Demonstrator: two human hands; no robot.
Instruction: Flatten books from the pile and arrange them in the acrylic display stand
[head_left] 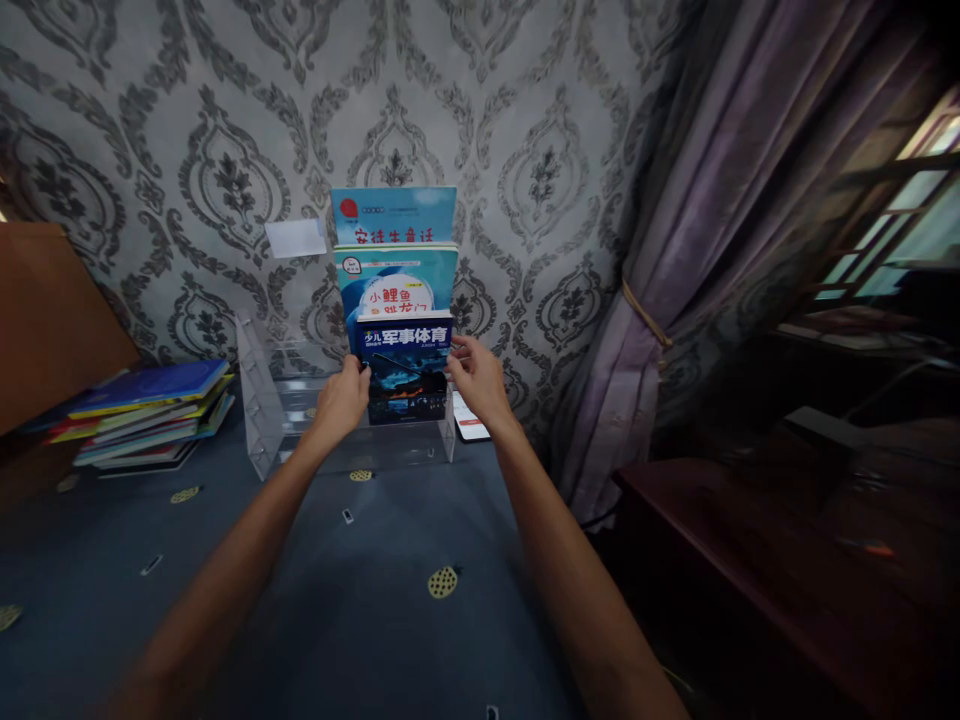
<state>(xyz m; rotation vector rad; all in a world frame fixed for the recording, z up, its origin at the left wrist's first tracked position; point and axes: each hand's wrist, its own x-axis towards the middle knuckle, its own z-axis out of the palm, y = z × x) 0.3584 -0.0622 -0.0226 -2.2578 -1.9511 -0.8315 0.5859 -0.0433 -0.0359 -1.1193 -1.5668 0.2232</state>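
A dark blue book (406,372) stands upright, cover facing me, in the front of a clear stepped rack (262,410). My left hand (345,398) pinches its left edge, and my right hand (478,380) holds its right edge. Behind it rise a teal book (397,275) and, higher at the back, a light blue book (394,212). All three are on the right side of the rack. The lower edge of the dark book shows through the clear front panel.
A stack of books (154,415) lies left of the rack, near a brown board (56,320). A white card (470,418) is at the rack's right. A tied curtain (622,330) and dark red furniture (720,560) are on the right.
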